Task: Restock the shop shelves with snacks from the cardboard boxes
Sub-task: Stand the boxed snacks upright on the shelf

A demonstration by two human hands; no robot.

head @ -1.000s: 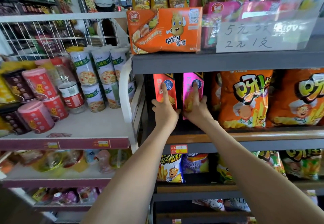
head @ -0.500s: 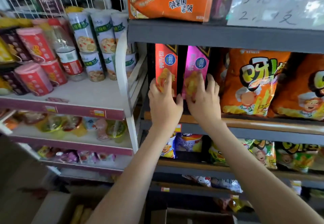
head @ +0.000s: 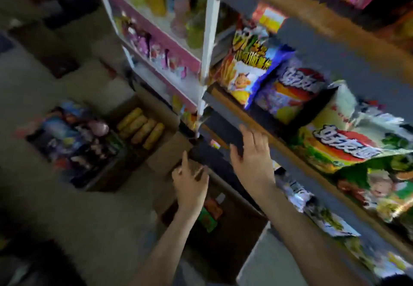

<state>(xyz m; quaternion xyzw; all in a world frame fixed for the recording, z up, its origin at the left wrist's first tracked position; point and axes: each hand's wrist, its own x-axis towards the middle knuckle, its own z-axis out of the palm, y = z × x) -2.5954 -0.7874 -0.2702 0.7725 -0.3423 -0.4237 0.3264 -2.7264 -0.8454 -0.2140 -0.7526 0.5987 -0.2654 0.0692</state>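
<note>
Dim shop, concrete floor (head: 89, 218), shelves (head: 335, 62) at right. Open cardboard box (head: 156, 109): yellow packets (head: 140, 128) lying flat, long axes parallel. Left hand (head: 190, 180), right hand (head: 252, 158) empty, fingers spread.

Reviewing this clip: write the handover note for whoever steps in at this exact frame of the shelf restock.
Left hand: open, empty, above the near cardboard box at the shelf foot.
Right hand: open, empty, fingers spread in front of the dark shelf edge; blur hides whether it touches.
Stock: yellow packs and mixed packs lie in open boxes on the floor to the left; the near box holds a green pack.
Done: chip bags stand on the shelves to the right.
Left: take snacks from a box and shelve them.
</note>
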